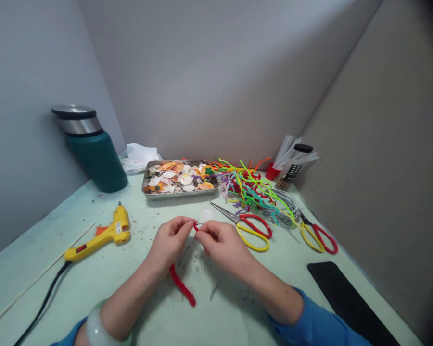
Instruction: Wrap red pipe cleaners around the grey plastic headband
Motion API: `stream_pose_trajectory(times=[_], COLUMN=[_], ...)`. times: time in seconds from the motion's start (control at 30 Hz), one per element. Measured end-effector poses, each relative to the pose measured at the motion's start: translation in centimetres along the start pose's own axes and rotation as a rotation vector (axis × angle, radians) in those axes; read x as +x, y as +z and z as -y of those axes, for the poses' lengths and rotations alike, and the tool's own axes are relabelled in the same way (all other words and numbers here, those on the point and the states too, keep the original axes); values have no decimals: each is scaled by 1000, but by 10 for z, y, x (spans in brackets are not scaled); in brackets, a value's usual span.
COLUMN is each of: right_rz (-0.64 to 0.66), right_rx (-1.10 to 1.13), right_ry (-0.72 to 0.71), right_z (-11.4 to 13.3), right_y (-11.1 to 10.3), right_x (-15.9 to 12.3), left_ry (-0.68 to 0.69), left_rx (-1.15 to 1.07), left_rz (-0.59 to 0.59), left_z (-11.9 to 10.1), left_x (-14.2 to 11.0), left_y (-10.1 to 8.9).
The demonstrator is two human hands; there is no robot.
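Both hands meet over the middle of the table, fingertips pinched close together. My left hand [172, 239] grips a red pipe cleaner [196, 226], a short bit of which shows between the hands. My right hand [221, 242] pinches the same red piece from the other side; a thin wire end seems to stick out there. A second length of red pipe cleaner [183, 286] shows below my left wrist, and whether it joins the held piece is hidden. Just right of my right hand lie scissors [253, 230] with red and yellow handles.
A yellow glue gun [111, 233] and a thin stick [39, 278] lie left. Behind stand a green bottle [95, 158], a metal tray [180, 194] of shells and a heap of coloured pipe cleaners [252, 190]. More scissors [317, 235] and a black flat object [346, 298] lie right.
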State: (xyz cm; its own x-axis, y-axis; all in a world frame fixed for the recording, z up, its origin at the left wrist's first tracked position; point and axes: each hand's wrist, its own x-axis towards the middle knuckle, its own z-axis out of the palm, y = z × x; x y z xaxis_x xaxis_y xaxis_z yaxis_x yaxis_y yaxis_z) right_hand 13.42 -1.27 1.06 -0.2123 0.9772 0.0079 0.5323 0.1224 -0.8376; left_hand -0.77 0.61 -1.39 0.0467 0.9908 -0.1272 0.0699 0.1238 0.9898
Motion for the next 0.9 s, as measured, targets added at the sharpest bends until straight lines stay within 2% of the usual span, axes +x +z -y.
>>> stream_pose_trajectory(times=[0.1,0.3,0.4,0.63,0.8,0.9], right_rz=[-56,-224,-246,-112,53,77], right_rx=[-107,-485,-510,-210,163,320], right_ry=[-56,-237,-265,-172,21,91], right_z=[1,-1,-4,-17,-28,-31], right_y=[-8,-18,-24,-33,-22,-17], right_x=[1,-2,1,17,26,27], left_ry=[28,39,38,57,71,83], left_rx=[55,102,122,146,129,112], left_rz=[13,44,51,179,243,243], left_z=[1,1,0,-3,-2,-1], left_x=[0,-2,-3,-5,-6,-6], left_y=[0,1,0,-1,-2,-3])
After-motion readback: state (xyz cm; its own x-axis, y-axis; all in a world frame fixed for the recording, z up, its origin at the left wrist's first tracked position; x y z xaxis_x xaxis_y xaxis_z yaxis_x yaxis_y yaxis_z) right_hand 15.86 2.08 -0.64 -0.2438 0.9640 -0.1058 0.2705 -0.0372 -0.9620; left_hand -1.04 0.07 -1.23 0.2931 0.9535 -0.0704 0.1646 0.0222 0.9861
